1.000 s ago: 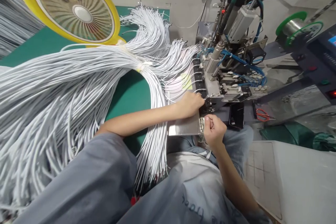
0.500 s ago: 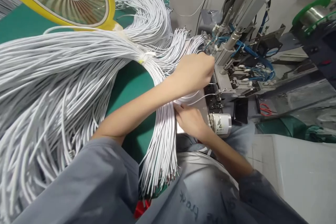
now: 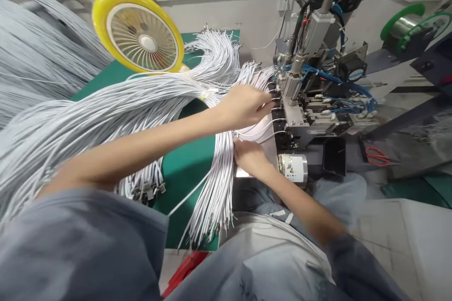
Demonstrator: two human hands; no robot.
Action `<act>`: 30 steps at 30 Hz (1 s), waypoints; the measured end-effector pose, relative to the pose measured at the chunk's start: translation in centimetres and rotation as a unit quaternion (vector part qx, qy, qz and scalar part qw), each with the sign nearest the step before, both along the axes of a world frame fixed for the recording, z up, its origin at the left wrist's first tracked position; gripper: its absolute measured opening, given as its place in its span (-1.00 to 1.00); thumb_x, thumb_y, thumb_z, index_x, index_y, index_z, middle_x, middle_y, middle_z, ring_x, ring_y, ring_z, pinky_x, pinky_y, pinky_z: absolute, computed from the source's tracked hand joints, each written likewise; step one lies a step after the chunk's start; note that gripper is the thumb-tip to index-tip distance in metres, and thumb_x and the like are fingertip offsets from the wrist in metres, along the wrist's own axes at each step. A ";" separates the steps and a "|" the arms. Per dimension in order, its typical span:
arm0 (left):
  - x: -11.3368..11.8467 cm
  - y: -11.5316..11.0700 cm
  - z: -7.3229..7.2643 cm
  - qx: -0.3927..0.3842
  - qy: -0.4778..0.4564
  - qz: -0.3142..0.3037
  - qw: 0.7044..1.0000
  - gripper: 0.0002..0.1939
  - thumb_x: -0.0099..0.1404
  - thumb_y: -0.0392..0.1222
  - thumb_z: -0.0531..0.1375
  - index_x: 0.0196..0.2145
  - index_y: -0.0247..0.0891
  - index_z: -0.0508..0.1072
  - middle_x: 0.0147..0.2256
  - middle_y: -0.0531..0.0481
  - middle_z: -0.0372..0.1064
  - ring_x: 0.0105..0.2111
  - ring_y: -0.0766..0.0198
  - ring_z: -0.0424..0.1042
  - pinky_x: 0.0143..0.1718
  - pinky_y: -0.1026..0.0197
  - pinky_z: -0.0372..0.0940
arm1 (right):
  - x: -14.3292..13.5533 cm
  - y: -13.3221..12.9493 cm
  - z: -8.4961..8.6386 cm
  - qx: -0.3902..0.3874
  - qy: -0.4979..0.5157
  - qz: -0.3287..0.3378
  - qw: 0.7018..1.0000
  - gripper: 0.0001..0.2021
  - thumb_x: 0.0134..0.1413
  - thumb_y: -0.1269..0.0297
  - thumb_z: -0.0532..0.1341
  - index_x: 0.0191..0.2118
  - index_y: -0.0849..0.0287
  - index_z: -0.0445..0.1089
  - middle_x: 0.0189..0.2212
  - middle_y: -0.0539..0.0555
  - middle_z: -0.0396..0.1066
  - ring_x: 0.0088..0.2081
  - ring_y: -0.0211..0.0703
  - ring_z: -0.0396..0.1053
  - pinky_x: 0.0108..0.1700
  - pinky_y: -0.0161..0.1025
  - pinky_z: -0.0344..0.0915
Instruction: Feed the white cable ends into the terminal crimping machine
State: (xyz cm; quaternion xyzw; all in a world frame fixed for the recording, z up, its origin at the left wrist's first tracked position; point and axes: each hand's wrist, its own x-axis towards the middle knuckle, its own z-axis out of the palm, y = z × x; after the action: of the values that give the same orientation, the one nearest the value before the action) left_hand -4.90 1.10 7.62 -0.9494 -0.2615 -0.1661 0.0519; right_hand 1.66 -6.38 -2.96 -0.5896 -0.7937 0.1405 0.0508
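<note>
My left hand (image 3: 245, 106) reaches across from the left, fingers curled and closed at the machine's black wire slots (image 3: 280, 124). A short stretch of white wire shows between its fingertips and the slots. Lower down, my right hand (image 3: 250, 156) is closed at the edge of the hanging white wire bundle (image 3: 221, 178); its fingers pinch a wire, though the tips are partly hidden. Several white wires (image 3: 270, 136) run from the slots toward the bundle. Beside the slots stands the machine's metal block (image 3: 295, 115) with cylinders and blue hoses.
A yellow fan (image 3: 148, 43) stands behind the thick white wires (image 3: 116, 94) on the green tabletop (image 3: 189, 169). Right of my hands are a labelled cylinder (image 3: 294, 169), a black phone-like slab (image 3: 334, 156) and red-handled pliers (image 3: 377, 156). A wire spool (image 3: 406, 26) hangs at upper right.
The view has shifted, showing more of the table and wall. My left hand has drawn slightly back from the machine and lower, uncovering more slots with wires in them. My right hand stays by the bundle.
</note>
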 end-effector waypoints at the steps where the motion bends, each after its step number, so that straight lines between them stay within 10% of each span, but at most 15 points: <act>1: -1.2 -0.3 -0.9 -0.016 0.032 -0.019 0.999 -0.62 0.31 -0.21 -0.06 -0.59 -0.34 0.35 -0.63 0.00 0.25 -0.57 0.36 0.30 -0.46 0.30 0.16 | 0.2 0.1 0.0 -0.001 0.006 0.003 1.000 -0.69 0.19 0.38 -0.10 -0.01 0.25 0.23 -0.27 0.25 0.45 -0.20 0.04 0.44 -0.24 -0.17 0.28; 9: -10.7 -6.7 -6.7 -0.154 0.086 -0.050 0.983 -0.67 0.35 -0.28 -0.09 -0.04 -0.42 0.35 -0.07 -0.36 0.36 0.02 0.17 0.31 0.01 0.11 0.25 | 2.6 1.0 1.4 -0.017 0.079 0.107 0.991 -0.70 0.15 0.38 -0.03 -0.10 0.22 0.37 -0.16 0.24 0.47 -0.10 0.03 0.42 -0.15 -0.17 0.27; 19: -10.1 -8.0 -8.7 -0.169 0.100 -0.107 0.975 -0.54 0.38 -0.09 -0.15 -0.05 -0.43 0.38 -0.08 -0.41 0.36 0.08 0.11 0.23 0.13 -0.05 0.10 | 4.1 -3.7 1.4 -0.027 0.078 0.130 0.988 -0.66 0.13 0.43 -0.06 -0.07 0.25 0.36 -0.17 0.28 0.47 -0.12 0.01 0.43 -0.15 -0.17 0.26; 30: -10.5 -8.5 -7.6 -0.197 0.142 -0.140 0.960 -0.48 0.38 -0.08 -0.21 -0.04 -0.47 0.37 -0.06 -0.43 0.34 0.11 0.10 0.19 0.15 -0.04 0.03 | 4.4 -4.2 2.5 -0.056 0.081 0.152 0.983 -0.67 0.12 0.37 -0.04 -0.16 0.27 0.44 -0.18 0.29 0.48 -0.14 0.02 0.43 -0.18 -0.17 0.26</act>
State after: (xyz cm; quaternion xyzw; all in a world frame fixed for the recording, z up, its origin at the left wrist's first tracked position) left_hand -15.43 -7.36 -0.02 -0.9817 -0.1435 0.0195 -0.1238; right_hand 6.08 -10.55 -0.47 -0.4505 -0.8583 0.2380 0.0601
